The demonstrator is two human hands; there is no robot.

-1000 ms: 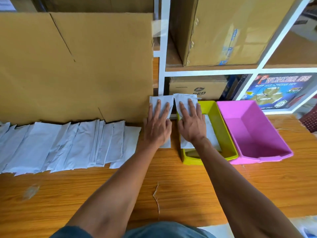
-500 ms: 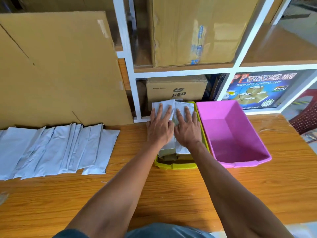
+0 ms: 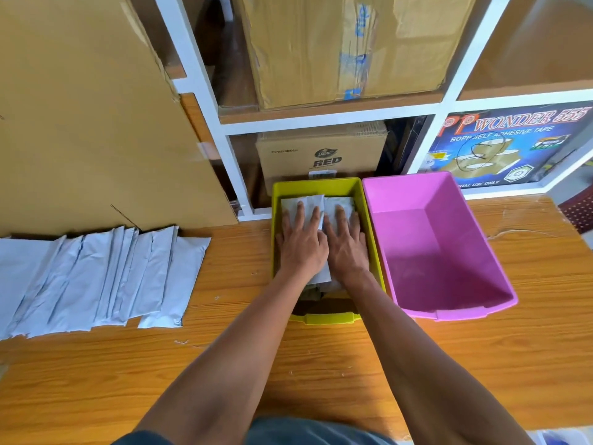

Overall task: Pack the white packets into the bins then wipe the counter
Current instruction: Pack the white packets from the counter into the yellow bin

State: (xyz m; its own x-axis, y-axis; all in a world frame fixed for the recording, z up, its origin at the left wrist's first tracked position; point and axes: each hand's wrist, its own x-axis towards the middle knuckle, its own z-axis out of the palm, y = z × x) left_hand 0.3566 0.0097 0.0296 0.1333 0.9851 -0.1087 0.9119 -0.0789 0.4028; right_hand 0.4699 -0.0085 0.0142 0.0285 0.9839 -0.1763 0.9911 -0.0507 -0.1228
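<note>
Far left: a fanned row of white packets (image 3: 96,277), overlapping one another, lying flat on the wooden surface (image 3: 244,358), back edges tucked against the foot of a large cardboard sheet (image 3: 86,117) leaning upright behind them. Rightmost packet of the row well apart from the bins.

Centre: yellow-green bin (image 3: 321,186) standing on the surface, its back end close to a white shelf frame (image 3: 321,122). Inside it, two white packets side by side: left packet in the bin (image 3: 305,203) and right packet in the bin (image 3: 341,202), both lying flat against the bin's floor or whatever sits beneath, far ends near the back wall. Left hand (image 3: 303,248) laid palm down on the left one, fingers (image 3: 300,216) straight and slightly spread, pressing, gripping nothing. Right hand (image 3: 348,248) just beside it, touching or nearly touching at the thumbs, palm down on the right packet, fingers likewise straight and flat, curled round nothing. Both forearms reaching in over the bin's near rim. Something dark at the near end of the bin under the wrists, too hidden to tell.

Right: pink bin (image 3: 449,311), touching the yellow-green bin along its long side, angled a little outward at the near end.

Behind, on the shelves: a big taped cardboard box (image 3: 346,49) above, a smaller carton marked RED (image 3: 324,155) below, and at far right a blue tape carton (image 3: 513,146) printed WONDER 555.
</note>
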